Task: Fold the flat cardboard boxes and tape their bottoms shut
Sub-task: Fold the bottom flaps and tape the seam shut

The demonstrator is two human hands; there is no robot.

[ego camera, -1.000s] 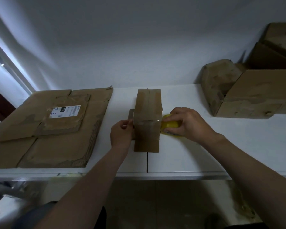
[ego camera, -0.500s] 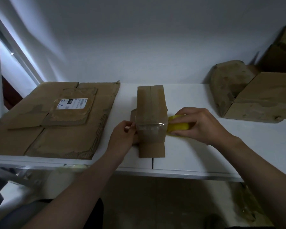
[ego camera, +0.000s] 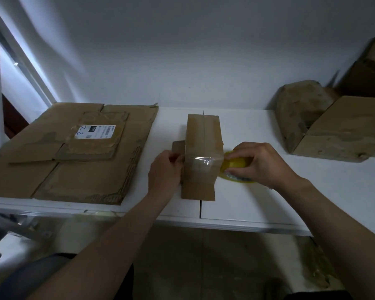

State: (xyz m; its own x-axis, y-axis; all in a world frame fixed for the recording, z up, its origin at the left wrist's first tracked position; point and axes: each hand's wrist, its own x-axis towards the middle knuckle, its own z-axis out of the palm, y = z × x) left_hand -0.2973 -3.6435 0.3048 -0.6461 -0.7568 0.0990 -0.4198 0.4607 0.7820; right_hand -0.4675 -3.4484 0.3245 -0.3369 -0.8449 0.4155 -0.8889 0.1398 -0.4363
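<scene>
A small folded cardboard box (ego camera: 203, 139) stands on the white table (ego camera: 258, 204), its closed flaps facing up. A strip of clear tape (ego camera: 204, 163) runs across those flaps from side to side. My left hand (ego camera: 164, 173) pinches the tape's end against the box's left side. My right hand (ego camera: 262, 163) grips a yellow tape roll (ego camera: 234, 164) right against the box's right side, low near the table top. A loose flap (ego camera: 178, 148) sticks out at the box's left.
Several flat cardboard boxes (ego camera: 69, 152) lie stacked on the table's left, the top one bearing a white label (ego camera: 94, 132). Assembled boxes (ego camera: 333, 126) are piled at the right against the wall. The table's front edge runs just below my forearms.
The tape strip now lies down over the box's right edge and the roll sits lower beside the box. The camera view has shifted slightly. My left hand stays at the box's left side.
</scene>
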